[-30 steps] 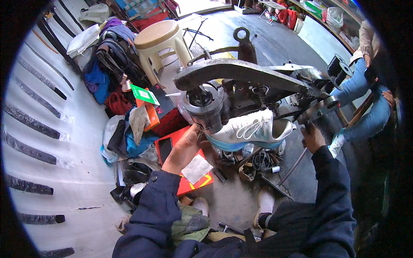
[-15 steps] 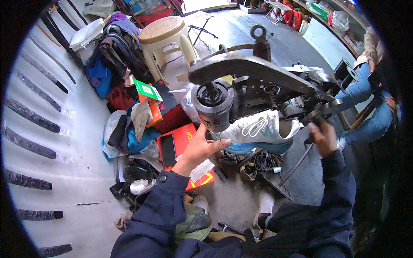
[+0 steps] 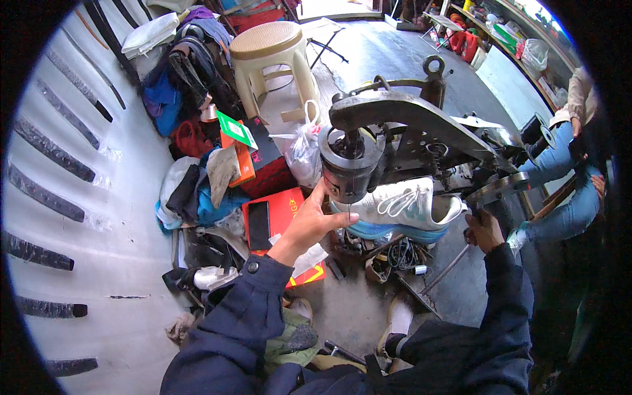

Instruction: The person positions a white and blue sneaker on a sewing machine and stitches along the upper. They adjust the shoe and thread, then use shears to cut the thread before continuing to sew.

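Observation:
A white sneaker (image 3: 431, 203) with laces and a blue sole sits under the head of a dark metal shoe-sewing machine (image 3: 401, 115). My left hand (image 3: 308, 227) grips its toe end, thumb stretched along the near side; the machine head hides some fingertips. A thread hangs from the round head beside my thumb. At the right, my right hand (image 3: 485, 232) is closed round a dark crank handle below the machine's wheel (image 3: 497, 189). The heel of the sneaker is close to this hand.
Left of the machine, a phone (image 3: 259, 222) lies on a red box (image 3: 284, 204), near piled bags and cloth. A beige stool (image 3: 266, 41) stands behind. Tools and wire clutter the floor under the sneaker. A person in jeans (image 3: 559, 191) sits at the right.
The view has shifted, so the machine and sneaker appear farther right and lower. My right hand has moved down and slightly left with the crank handle. My left hand keeps hold of the toe.

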`<state>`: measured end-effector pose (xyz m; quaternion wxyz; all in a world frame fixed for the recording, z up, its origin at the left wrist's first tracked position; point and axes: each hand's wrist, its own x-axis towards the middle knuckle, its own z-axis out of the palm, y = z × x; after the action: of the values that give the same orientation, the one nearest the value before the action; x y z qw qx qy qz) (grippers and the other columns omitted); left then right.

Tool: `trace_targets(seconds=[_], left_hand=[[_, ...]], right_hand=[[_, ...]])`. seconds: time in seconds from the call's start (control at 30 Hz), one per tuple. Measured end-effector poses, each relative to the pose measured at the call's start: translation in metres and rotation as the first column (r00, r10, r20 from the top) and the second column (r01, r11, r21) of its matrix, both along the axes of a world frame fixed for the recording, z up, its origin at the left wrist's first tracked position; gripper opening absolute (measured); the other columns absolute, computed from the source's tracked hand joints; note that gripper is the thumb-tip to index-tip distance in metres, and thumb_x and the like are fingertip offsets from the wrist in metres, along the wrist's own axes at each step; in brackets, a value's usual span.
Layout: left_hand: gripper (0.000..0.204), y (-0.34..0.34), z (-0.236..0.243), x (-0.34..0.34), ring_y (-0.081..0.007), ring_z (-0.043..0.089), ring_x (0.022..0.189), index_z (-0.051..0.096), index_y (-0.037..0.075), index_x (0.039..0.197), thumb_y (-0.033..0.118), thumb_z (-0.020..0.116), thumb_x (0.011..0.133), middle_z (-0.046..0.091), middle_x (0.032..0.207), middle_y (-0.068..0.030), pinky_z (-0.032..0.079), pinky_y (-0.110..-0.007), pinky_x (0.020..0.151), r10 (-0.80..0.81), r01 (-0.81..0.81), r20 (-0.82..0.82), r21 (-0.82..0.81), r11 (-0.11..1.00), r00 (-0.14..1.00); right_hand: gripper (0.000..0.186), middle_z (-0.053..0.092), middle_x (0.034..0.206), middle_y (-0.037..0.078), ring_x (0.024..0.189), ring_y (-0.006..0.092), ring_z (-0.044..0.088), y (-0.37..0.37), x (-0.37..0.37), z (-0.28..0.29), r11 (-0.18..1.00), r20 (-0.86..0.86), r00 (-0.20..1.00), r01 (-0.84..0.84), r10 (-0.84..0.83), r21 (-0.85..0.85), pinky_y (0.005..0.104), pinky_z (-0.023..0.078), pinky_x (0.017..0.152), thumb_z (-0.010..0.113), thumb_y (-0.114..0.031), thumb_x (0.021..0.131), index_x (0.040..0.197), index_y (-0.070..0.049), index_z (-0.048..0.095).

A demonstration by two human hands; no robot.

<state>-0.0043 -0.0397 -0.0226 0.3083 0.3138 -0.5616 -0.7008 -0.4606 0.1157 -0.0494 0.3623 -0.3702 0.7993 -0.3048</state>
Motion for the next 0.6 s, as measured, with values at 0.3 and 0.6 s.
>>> trace_targets(seconds=[0.3,0.6], left_hand=[[0.099,-0.001,-0.010,0.006,-0.0234,0.046,0.137,0.035,0.000,0.154,0.037,0.088,0.079,0.051,0.147,-0.0127,0.035,-0.036,0.117,-0.011,0.017,0.066,-0.083,0.996,0.998],[0.108,-0.002,0.002,0.009,-0.0249,0.050,0.135,0.036,-0.002,0.150,0.052,0.091,0.073,0.054,0.144,-0.0169,0.038,-0.036,0.114,-0.034,0.035,0.008,-0.094,0.995,0.999]], right_hand=[[0.023,0.060,0.082,0.005,0.071,0.0130,0.057,-0.003,-0.045,0.082,0.849,-0.601,0.751,-0.105,-0.273,-0.518,0.0271,0.042,0.059,0.057,-0.025,0.106,0.114,-0.003,0.060],[0.035,0.071,0.104,0.019,0.079,0.0315,0.068,-0.003,-0.072,-0.056,0.936,0.000,0.988,0.148,-0.156,-0.318,0.0440,0.053,0.071,0.053,-0.029,0.106,0.125,-0.001,0.059]])
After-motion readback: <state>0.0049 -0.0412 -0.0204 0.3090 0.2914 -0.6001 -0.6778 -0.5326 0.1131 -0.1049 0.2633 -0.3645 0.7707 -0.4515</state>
